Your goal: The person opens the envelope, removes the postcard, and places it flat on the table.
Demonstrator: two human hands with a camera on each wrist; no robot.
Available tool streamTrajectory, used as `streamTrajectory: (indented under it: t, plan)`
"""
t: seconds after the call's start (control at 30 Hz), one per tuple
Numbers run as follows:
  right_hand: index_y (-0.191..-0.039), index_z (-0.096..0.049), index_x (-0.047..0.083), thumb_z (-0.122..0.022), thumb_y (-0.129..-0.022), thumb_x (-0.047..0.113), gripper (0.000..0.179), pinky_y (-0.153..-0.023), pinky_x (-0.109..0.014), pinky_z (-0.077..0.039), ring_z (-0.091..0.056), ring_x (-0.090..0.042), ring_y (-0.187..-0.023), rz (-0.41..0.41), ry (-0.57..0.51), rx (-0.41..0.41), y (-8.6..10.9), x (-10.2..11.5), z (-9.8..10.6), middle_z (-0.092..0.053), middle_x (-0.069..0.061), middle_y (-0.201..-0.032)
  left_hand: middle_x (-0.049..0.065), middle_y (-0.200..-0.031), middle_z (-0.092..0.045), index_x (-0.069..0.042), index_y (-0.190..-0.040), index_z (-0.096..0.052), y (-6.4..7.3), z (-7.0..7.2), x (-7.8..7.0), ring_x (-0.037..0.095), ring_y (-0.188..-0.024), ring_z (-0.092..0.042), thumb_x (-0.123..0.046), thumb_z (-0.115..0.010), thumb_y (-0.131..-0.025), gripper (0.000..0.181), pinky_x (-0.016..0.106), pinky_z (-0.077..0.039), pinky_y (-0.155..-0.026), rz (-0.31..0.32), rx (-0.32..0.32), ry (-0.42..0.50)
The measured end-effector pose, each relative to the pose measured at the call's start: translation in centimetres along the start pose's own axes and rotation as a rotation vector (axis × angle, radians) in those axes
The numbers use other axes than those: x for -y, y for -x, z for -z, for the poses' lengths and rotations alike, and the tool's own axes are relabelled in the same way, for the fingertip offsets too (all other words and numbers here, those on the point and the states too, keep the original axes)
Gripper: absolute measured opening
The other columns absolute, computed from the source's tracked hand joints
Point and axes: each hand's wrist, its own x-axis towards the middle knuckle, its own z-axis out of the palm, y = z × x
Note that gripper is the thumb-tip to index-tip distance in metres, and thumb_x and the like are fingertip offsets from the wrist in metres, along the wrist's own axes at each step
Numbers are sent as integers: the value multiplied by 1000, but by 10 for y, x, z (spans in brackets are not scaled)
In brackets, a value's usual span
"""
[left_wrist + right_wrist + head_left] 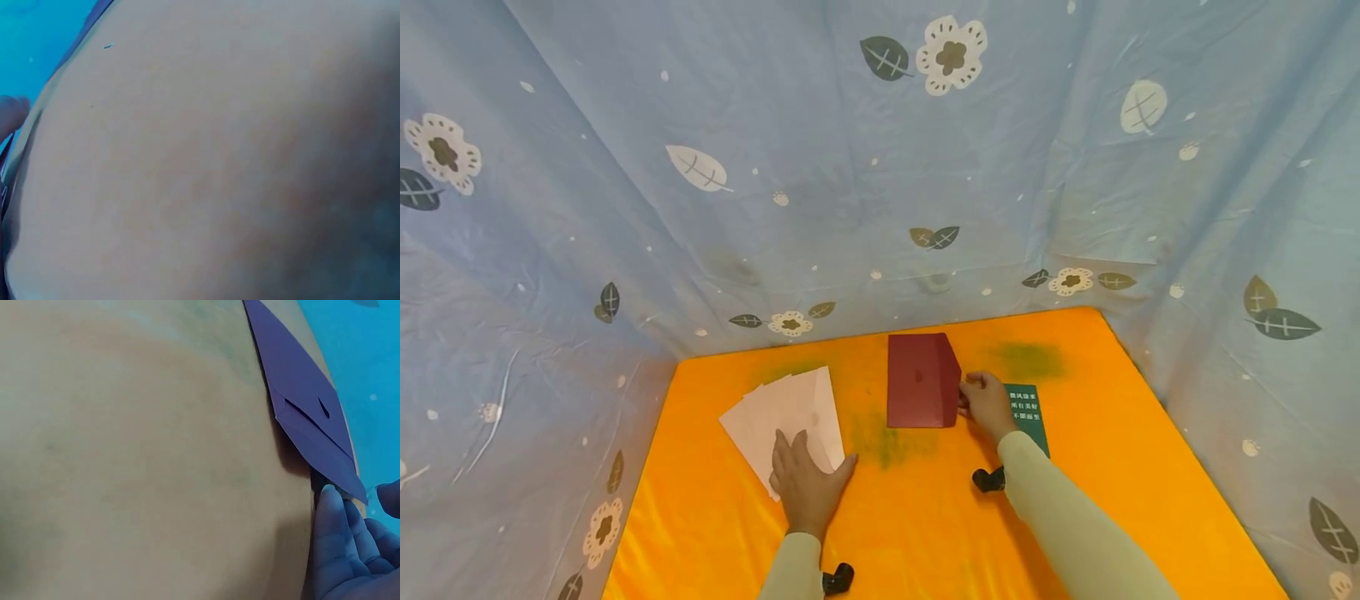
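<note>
A dark red envelope (916, 382) lies at the middle back of the table, its flap (950, 383) pointing right. My right hand (988, 404) is at the flap's edge. In the right wrist view, the fingers (331, 519) reach the underside of the raised flap, while the thumb (389, 499) stands apart from it. To the left, my left hand (808, 483) rests with spread fingers on the lower part of several fanned pale pink envelopes (790, 404). Only a fingertip (12, 115) shows at the left wrist view's edge.
A dark green card (1028, 412) with white writing lies beside and partly behind the right hand. An orange cloth (910, 517) covers the table. Blue patterned curtains (820, 167) stand close behind it and at both sides.
</note>
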Motion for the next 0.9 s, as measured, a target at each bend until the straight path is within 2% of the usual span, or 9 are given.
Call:
streamTrajectory:
  t: [0.2,0.4,0.7,0.9]
  plan:
    - [-152,-49,-5,-58,-113,13,44,-76,-34,-62,-71,-31,-89,-5,-50,19,12,-4,7,-67,-26,-115,30,-174,-19,-3,-155,-47,1,-1,0,50,-156,-22,-71,-89,-76,112,75,-24,-112,35,5,-13]
    - [-151,-52,-1,-59,-112,14,43,-73,-33,-60,-68,-33,-86,-5,-70,24,27,-7,14,-67,-23,-115,32,-173,-21,-1,-154,-46,0,-2,0,53,-152,-25,-71,-90,-76,113,74,-22,-113,56,-6,-4]
    - [-148,-55,-1,-60,-112,13,39,-78,-34,-59,-70,-36,-92,45,-29,31,47,-17,20,-68,-23,-110,31,-168,-31,0,-152,-48,-1,-4,3,54,-145,-29,-56,-97,-77,105,74,-22,-109,44,-57,34]
    - [-147,-57,-3,-62,-111,11,39,-81,-32,-60,-72,-34,-92,57,-21,16,57,-23,25,-69,-20,-108,26,-161,-41,1,-148,-51,-4,2,2,52,-135,-35,-35,-97,-83,88,72,-24,-107,58,-108,103]
